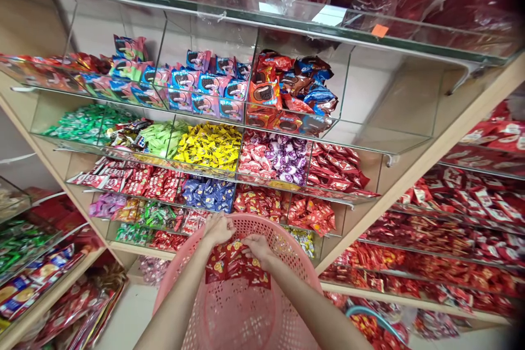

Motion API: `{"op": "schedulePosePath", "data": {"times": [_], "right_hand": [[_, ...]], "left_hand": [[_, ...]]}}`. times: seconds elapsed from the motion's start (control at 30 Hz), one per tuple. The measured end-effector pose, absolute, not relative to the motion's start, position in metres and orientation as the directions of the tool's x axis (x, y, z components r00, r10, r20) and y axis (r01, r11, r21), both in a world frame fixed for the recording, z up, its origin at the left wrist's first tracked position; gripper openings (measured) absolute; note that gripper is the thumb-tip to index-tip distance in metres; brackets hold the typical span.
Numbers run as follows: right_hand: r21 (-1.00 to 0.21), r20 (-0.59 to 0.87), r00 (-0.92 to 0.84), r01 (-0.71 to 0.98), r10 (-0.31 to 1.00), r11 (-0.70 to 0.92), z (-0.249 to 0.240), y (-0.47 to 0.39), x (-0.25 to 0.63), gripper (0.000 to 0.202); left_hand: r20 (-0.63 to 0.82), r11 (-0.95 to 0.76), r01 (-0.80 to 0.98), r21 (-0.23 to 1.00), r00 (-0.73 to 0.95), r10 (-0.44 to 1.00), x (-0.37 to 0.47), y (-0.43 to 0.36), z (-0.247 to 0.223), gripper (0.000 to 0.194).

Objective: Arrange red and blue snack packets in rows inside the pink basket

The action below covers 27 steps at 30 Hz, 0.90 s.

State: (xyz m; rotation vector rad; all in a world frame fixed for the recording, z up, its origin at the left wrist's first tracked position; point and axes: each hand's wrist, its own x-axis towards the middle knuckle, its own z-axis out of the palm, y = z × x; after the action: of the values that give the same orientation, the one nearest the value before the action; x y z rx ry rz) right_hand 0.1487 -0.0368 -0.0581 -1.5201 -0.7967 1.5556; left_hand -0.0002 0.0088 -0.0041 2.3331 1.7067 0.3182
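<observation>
A pink perforated plastic basket is in front of me, its far rim near the lower shelves. Several red snack packets with orange fruit prints are inside, against its far wall. My left hand is closed, fingers curled, at the far rim just above the packets; what lies in its fingers is hidden. To its right, my right hand is inside the basket, its thumb and fingers pinched at the upper edge of the red packets. Just behind the basket, a shelf compartment holds similar red packets.
Glass-fronted shelves hold yellow packets, blue packets, purple candies and wrapped cookies. Racks of red packets stand at right. A blue-rimmed basket sits at lower right. Another shelf stands at left.
</observation>
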Motion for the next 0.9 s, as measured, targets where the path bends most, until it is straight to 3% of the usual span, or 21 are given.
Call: {"op": "schedulePosePath", "data": {"times": [0.23, 0.5, 0.57, 0.7, 0.77, 0.83, 0.9], "right_hand": [[-0.884, -0.457, -0.027, -0.096, 0.889, -0.458, -0.058, -0.028, 0.131, 0.016], [-0.934, -0.324, 0.033, 0.147, 0.946, -0.325, -0.065, -0.022, 0.128, 0.022], [-0.942, -0.249, 0.056, 0.217, 0.967, -0.255, -0.063, -0.023, 0.133, 0.025], [-0.890, 0.096, 0.120, 0.456, 0.988, 0.031, -0.045, -0.020, 0.146, 0.031], [-0.849, 0.206, 0.165, 0.521, 0.965, 0.092, -0.031, -0.013, 0.153, 0.033], [-0.851, 0.225, 0.242, 0.520, 0.944, 0.070, -0.016, 0.002, 0.161, 0.031], [-0.897, 0.145, 0.333, 0.443, 0.932, -0.018, -0.006, 0.020, 0.171, 0.027]], "left_hand": [[0.047, -0.284, 0.906, 0.315, 0.284, 0.958, -0.001, 0.008, -0.006, 0.023], [0.039, -0.262, 0.904, 0.337, 0.265, 0.963, 0.000, 0.008, -0.005, 0.022], [0.036, -0.265, 0.903, 0.338, 0.269, 0.962, -0.001, 0.008, -0.006, 0.021], [0.042, -0.281, 0.899, 0.336, 0.284, 0.958, -0.002, 0.009, -0.006, 0.021], [0.036, -0.276, 0.901, 0.335, 0.280, 0.959, -0.002, 0.009, -0.007, 0.021], [0.030, -0.269, 0.903, 0.335, 0.275, 0.961, -0.002, 0.009, -0.007, 0.022], [0.026, -0.271, 0.901, 0.338, 0.279, 0.960, -0.001, 0.009, -0.007, 0.023]]}}
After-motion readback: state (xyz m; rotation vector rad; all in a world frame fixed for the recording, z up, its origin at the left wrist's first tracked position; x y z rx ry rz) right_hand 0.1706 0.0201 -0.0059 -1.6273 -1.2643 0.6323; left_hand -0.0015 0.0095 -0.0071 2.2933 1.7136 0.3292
